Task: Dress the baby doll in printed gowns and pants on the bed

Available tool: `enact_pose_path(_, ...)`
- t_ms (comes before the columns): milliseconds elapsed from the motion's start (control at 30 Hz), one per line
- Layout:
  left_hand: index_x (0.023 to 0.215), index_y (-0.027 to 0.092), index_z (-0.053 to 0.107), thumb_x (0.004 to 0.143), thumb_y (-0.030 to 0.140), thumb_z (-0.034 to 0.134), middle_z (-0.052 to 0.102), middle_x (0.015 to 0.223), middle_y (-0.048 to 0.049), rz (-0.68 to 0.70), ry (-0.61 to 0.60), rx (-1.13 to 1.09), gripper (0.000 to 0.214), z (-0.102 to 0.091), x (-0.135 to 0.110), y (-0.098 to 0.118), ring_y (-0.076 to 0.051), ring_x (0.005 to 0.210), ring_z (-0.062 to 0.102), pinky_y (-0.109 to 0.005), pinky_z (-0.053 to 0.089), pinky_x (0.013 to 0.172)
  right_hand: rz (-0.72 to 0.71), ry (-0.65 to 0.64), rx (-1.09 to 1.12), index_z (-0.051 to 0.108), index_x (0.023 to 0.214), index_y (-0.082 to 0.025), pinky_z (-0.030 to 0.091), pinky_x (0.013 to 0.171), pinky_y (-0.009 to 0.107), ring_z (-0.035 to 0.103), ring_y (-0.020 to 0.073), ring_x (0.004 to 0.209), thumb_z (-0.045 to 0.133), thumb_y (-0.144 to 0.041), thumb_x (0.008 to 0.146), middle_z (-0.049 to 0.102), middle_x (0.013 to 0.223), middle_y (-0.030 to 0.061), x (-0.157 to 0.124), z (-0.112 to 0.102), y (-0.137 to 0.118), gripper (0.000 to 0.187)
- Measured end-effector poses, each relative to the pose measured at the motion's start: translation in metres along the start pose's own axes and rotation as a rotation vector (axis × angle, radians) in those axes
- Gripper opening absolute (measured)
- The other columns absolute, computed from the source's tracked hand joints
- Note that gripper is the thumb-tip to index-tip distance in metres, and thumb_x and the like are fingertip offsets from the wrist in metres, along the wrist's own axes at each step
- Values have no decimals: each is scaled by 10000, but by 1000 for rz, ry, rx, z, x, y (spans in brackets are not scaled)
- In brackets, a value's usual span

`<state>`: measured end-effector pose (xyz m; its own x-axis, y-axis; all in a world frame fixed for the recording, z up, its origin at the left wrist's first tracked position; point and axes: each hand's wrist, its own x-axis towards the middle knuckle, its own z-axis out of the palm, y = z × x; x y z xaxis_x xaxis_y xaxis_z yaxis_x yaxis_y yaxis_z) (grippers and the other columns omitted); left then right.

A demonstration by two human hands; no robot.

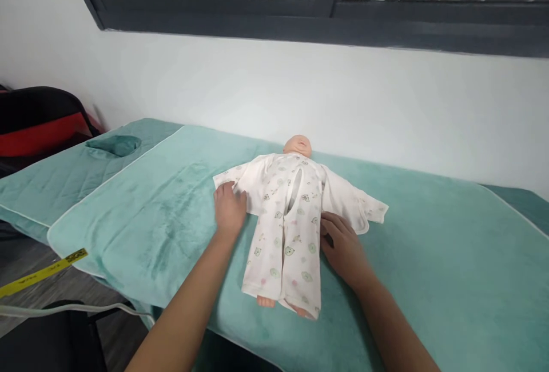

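A baby doll (pixel 299 145) lies face up on the green bed cover, its head towards the wall and its feet showing near me. It is covered by a white printed baby garment (pixel 295 246) with long sleeves spread to both sides and an opening down the front. My left hand (pixel 230 209) rests at the lower edge of the left-hand sleeve, fingers on the cloth and thumb apart. At the garment's right edge, below the other sleeve, my right hand (pixel 343 249) is closed with thumb and fingertips pinching the cloth. Its lower fingers are partly hidden.
The green cover (pixel 450 258) spreads over the bed beneath the doll. A hole in the padding (pixel 114 146) lies at the far left, beside a black and red chair (pixel 43 126). A yellow strip (pixel 43 272) and a pale cable (pixel 72 308) hang at the lower left. A white wall (pixel 300 86) stands behind.
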<state>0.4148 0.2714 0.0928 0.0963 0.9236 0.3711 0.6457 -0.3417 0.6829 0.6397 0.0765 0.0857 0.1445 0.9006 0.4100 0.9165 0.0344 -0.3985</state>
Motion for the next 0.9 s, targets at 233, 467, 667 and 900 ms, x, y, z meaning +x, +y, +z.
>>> enact_pose_path(233,1225,170,591,870,317,527,686,1158,-160,-100,-130,120,390,-7,-3,1,-350,1188,569,-504,378,1024,50,39,-260,629,1184,-206,420,987,421,517,261,1191,461,-69,820,647,1257,64,-11,1,-10,424)
enact_pose_path(467,1120,186,670,853,256,515,728,1093,-126,-33,-120,-78,317,-9,-5,-8,-302,1061,653,-427,416,1002,71,-69,-436,670,958,-188,385,757,355,536,244,946,440,-78,883,684,1032,88,3,-10,-13,265)
enact_pose_path(667,1102,174,611,859,212,458,689,1013,-62,-88,94,-285,289,-13,-7,-18,-205,938,637,-313,479,874,-30,-98,-373,656,815,-193,391,819,371,535,241,896,454,-97,878,679,884,80,-26,-28,-4,233)
enact_pose_path(900,1022,197,559,830,194,515,615,902,-24,-138,210,-357,197,-10,-7,-18,-184,889,599,-294,462,851,311,31,60,606,1106,-212,457,912,362,605,228,1025,482,-323,891,661,1155,83,-17,-39,15,272)
